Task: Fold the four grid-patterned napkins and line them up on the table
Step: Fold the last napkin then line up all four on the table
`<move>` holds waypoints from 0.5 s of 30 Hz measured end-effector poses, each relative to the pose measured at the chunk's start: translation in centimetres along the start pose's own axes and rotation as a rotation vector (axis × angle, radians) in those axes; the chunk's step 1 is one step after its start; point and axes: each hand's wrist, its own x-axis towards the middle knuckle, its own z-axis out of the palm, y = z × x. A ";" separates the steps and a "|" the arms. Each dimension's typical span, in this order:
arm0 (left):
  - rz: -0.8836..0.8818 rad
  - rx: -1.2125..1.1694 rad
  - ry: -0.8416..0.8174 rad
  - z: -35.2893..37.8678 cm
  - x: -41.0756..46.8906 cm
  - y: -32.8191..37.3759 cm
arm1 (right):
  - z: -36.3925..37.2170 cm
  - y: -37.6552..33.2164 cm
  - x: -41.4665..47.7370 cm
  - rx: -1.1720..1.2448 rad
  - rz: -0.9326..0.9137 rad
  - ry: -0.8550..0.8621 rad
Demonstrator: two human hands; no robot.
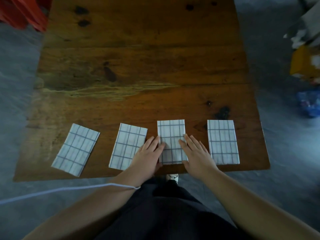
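Four folded white napkins with a blue grid lie in a row along the near edge of the wooden table (138, 66). The far-left napkin (76, 148) and the second napkin (127, 144) are tilted to the right. The third napkin (171, 134) and the far-right napkin (223, 141) lie straight. My left hand (148, 155) rests flat on the left edge of the third napkin, fingers straight. My right hand (195, 153) rests flat on its right edge. Both hands cover part of the third napkin's lower half.
Grey floor surrounds the table. A red object (24, 13) sits off the far-left corner. Yellow (304, 63) and blue (310, 103) items lie on the floor at the right. A white cord (69, 189) runs across below the table's near edge.
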 end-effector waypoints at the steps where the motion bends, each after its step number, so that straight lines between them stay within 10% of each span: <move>1: -0.008 -0.010 0.003 0.2 -0.2 -0.1 | 0.1 -0.1 0.0 -0.001 -0.005 0.002; 15: -0.044 -0.077 0.040 0.5 -0.6 -0.1 | 0.1 0.2 -0.2 -0.014 -0.025 -0.002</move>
